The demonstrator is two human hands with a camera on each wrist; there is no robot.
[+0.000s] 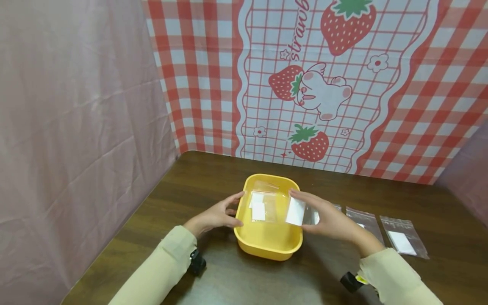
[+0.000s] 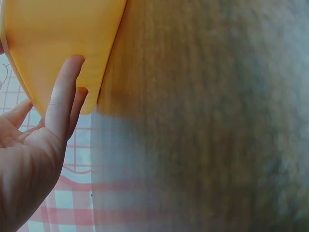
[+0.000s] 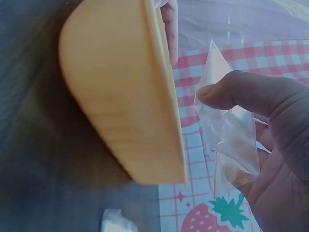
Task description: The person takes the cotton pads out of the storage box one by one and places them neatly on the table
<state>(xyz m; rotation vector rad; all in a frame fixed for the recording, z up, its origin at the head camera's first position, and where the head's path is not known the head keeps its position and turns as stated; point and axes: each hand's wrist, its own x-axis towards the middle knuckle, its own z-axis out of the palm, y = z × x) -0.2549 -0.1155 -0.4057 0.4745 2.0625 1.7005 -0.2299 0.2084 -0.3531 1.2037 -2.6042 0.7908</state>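
Note:
A yellow plastic basin (image 1: 267, 250) stands on the table with several clear bags (image 1: 269, 207) holding white pieces inside it. Against its left wall rests my left hand (image 1: 215, 217), fingers extended and thumb near the rim; the left wrist view shows the fingertips (image 2: 77, 61) along the outer side. My right hand (image 1: 332, 220) pinches a clear plastic bag (image 1: 295, 211) with a white piece in it, held above the basin's right rim. In the right wrist view the thumb presses on the bag (image 3: 224, 128) beside the basin (image 3: 116, 96).
To the right on the dark wooden table (image 1: 236, 279) lie more zip bags, among them one with a white rectangle (image 1: 402, 242) and another (image 1: 367, 221) partly behind my right forearm. A checked strawberry cloth (image 1: 213, 84) hangs behind; a pink curtain (image 1: 84, 127) hangs on the left.

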